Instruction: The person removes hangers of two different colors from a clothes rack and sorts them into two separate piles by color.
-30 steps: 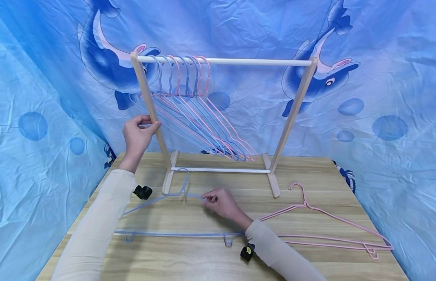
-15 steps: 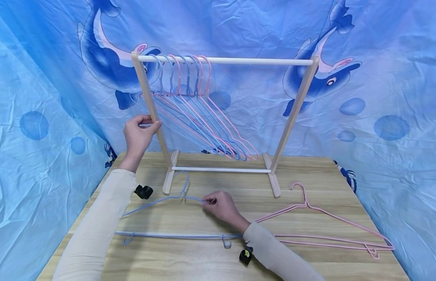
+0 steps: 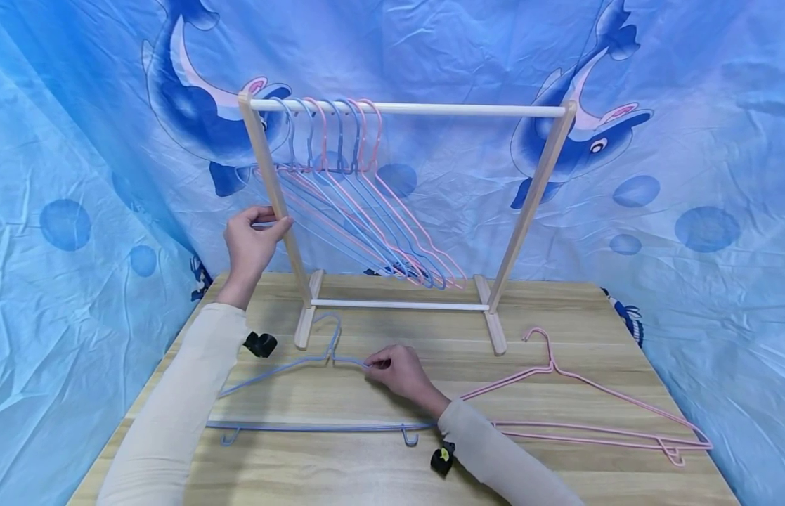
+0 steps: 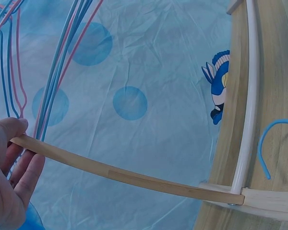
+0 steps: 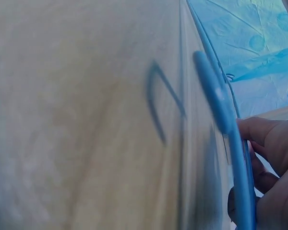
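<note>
My left hand (image 3: 248, 242) pinches the left wooden post (image 3: 294, 261) of a small clothes rack between thumb and fingers, about midway up in the head view. In the left wrist view the same post (image 4: 110, 171) slants down to its foot. Low over the table, my right hand (image 3: 401, 376) pinches a blue clothes hanger (image 3: 316, 428) by its right shoulder, the hook pointing toward the rack. My right sleeve hides the hanger's right end, and my left sleeve hides its left end. Close up in the right wrist view, the blue hanger (image 5: 240, 172) runs along my fingers.
Several pink and blue hangers (image 3: 339, 169) hang bunched at the left of the rack's white top rod (image 3: 462, 109). A pink hanger (image 3: 550, 367) lies on the wooden table (image 3: 341, 474) at the right. A blue dolphin-print curtain (image 3: 430, 42) surrounds the table.
The blue hanger's hook has dropped a little, from overlapping the rack's lower rod to just below it in the head view. My left hand keeps its hold on the post.
</note>
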`<control>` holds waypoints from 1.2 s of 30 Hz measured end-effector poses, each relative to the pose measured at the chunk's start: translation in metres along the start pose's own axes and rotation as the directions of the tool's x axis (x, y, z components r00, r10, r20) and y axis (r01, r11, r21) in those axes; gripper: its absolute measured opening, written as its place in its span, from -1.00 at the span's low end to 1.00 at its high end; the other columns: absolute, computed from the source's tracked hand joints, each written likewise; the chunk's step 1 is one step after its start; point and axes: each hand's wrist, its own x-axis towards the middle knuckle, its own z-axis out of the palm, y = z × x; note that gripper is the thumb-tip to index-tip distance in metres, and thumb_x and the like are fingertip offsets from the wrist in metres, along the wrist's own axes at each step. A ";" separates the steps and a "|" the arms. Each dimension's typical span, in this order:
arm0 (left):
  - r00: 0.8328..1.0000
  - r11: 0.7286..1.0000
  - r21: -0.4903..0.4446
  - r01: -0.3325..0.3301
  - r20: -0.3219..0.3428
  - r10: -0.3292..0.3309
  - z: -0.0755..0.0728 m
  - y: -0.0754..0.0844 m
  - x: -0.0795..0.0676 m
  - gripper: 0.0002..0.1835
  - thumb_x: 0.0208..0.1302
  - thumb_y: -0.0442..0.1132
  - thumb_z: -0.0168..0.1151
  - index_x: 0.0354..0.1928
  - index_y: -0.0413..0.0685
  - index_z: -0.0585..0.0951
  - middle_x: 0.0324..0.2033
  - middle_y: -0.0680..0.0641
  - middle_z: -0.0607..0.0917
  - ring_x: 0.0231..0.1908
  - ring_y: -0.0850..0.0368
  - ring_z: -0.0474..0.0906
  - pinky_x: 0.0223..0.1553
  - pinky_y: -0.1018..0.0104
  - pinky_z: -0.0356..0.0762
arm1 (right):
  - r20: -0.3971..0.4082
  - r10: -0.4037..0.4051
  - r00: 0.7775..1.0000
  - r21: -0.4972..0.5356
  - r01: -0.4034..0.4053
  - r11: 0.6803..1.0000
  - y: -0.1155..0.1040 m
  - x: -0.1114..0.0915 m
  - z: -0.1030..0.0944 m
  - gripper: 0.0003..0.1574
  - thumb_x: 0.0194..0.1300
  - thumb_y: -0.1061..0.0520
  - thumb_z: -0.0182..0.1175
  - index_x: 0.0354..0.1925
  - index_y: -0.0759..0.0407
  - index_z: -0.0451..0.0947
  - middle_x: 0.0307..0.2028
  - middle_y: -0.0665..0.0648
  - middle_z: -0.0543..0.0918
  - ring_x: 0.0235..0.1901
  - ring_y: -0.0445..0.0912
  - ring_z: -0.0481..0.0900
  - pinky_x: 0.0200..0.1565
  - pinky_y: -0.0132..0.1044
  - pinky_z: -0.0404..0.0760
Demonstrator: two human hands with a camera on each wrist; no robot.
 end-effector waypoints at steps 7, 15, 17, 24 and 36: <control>1.000 1.000 -0.003 0.006 0.008 -0.006 -0.001 0.001 -0.001 -0.63 0.32 -0.07 0.43 0.03 -0.17 0.72 -0.12 -0.15 0.73 -0.29 0.32 0.67 -0.28 0.55 0.62 | 0.006 0.072 0.997 0.057 -0.072 0.996 0.004 0.001 0.004 -0.88 0.16 0.11 0.54 -0.29 0.07 0.83 -0.47 -0.13 0.75 -0.49 -0.36 0.57 -0.39 -0.46 0.57; 1.000 1.000 0.002 0.002 0.008 -0.002 -0.001 0.001 -0.001 -0.61 0.32 -0.05 0.43 0.03 -0.17 0.72 -0.12 -0.14 0.73 -0.30 0.34 0.67 -0.27 0.55 0.62 | 0.005 0.110 0.994 0.063 -0.110 0.992 0.005 0.002 0.007 -0.86 0.11 0.11 0.57 -0.31 0.05 0.82 -0.50 -0.18 0.73 -0.50 -0.34 0.58 -0.40 -0.45 0.56; 1.000 1.000 0.004 0.003 0.009 -0.003 -0.001 0.001 -0.001 -0.61 0.32 -0.05 0.43 0.03 -0.18 0.72 -0.12 -0.14 0.72 -0.29 0.34 0.67 -0.27 0.55 0.62 | 0.004 0.115 0.993 0.069 -0.115 0.991 0.005 0.002 0.008 -0.87 0.10 0.12 0.57 -0.32 0.06 0.82 -0.50 -0.17 0.73 -0.50 -0.34 0.58 -0.40 -0.45 0.56; 1.000 1.000 0.005 0.002 0.008 -0.002 0.000 0.001 -0.001 -0.63 0.32 -0.07 0.43 0.03 -0.17 0.72 -0.12 -0.13 0.72 -0.29 0.34 0.68 -0.27 0.54 0.62 | 0.025 0.154 0.988 0.080 -0.156 0.985 0.004 0.001 0.006 -0.86 0.10 0.16 0.56 -0.30 0.08 0.82 -0.49 -0.16 0.74 -0.49 -0.34 0.60 -0.37 -0.45 0.57; 1.000 1.000 -0.003 0.007 0.004 -0.007 0.000 0.001 0.000 -0.64 0.31 -0.08 0.44 0.02 -0.17 0.73 -0.13 -0.15 0.73 -0.30 0.34 0.67 -0.29 0.54 0.62 | 0.033 0.068 0.997 0.186 -0.073 0.980 0.002 -0.005 -0.008 -0.72 0.22 0.12 0.49 -0.11 0.20 0.79 -0.33 -0.04 0.79 -0.36 -0.26 0.67 -0.28 -0.40 0.65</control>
